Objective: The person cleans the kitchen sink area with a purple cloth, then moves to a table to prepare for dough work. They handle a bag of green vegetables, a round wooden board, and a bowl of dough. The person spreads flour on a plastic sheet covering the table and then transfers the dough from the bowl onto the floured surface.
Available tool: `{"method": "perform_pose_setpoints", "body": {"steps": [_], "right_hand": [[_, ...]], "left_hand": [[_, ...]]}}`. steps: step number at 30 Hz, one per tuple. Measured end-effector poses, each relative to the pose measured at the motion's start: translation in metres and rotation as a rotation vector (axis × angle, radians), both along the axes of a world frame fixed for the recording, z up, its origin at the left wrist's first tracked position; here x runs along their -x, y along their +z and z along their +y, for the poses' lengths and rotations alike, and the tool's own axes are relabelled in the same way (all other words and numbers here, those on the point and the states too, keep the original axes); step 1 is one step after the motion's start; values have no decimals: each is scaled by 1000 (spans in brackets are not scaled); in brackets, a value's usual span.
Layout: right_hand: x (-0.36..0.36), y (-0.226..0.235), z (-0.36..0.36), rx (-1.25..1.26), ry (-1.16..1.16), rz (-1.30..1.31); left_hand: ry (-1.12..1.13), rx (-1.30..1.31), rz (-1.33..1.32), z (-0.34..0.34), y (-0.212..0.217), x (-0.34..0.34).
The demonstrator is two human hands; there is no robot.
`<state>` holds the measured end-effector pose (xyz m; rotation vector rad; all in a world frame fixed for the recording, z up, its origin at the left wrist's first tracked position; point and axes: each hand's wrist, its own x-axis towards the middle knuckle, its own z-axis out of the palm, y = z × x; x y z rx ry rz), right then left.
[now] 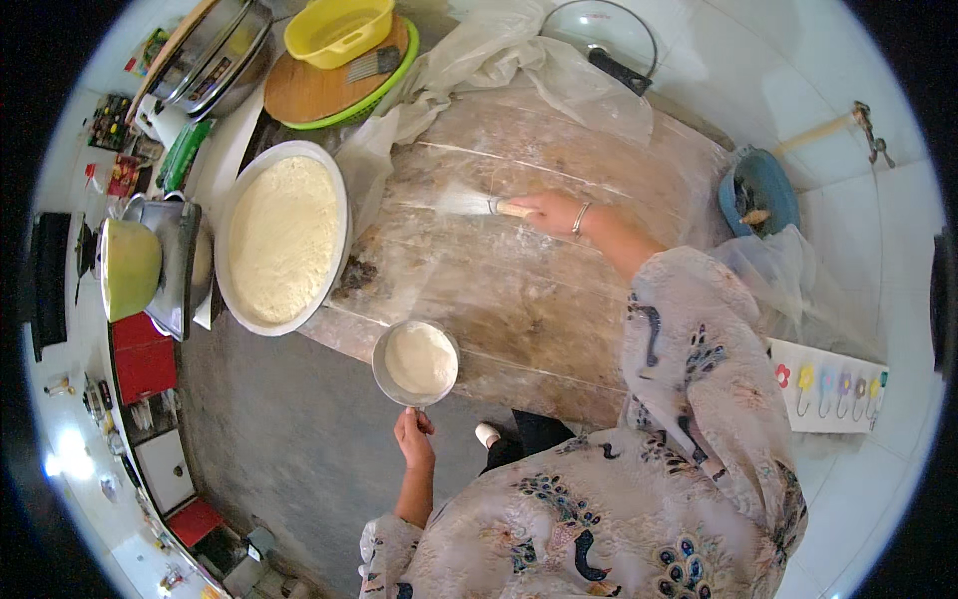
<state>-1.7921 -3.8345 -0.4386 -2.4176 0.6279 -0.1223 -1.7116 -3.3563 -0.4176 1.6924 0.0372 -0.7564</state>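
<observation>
My left hand (414,436) grips the handle of a small metal pan (416,361) filled with white flour, held at the near edge of the floured wooden board (519,290). My right hand (552,213) reaches over the board and is closed on the wooden handle of a flat metal scraper (469,203), whose blade lies on the dusty surface. A big white bowl of pale dough (283,236) sits at the board's left end.
A yellow tub (337,30) rests on a round wooden board (319,90) at the top. Clear plastic sheeting (499,50) and a glass lid (599,35) lie behind the board. A blue dish (760,190) stands right; a green bowl (130,268) and metal container are left.
</observation>
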Motion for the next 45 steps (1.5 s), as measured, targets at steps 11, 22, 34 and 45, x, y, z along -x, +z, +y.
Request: {"method": "perform_pose_setpoints", "body": {"steps": [11,22,34,45], "right_hand": [[-131,-37,49,155,161,287],[-52,-46,41,-35,-468,-61],[-46,-9,200,-296,-215,-181],[-44,-42,284,85,48,92]], "left_hand": [[135,-52,-24,56,-3,3],[298,33,-20,107,8,18],[597,147,38,158,13,4],[632,76,-81,198,8,-36]]}}
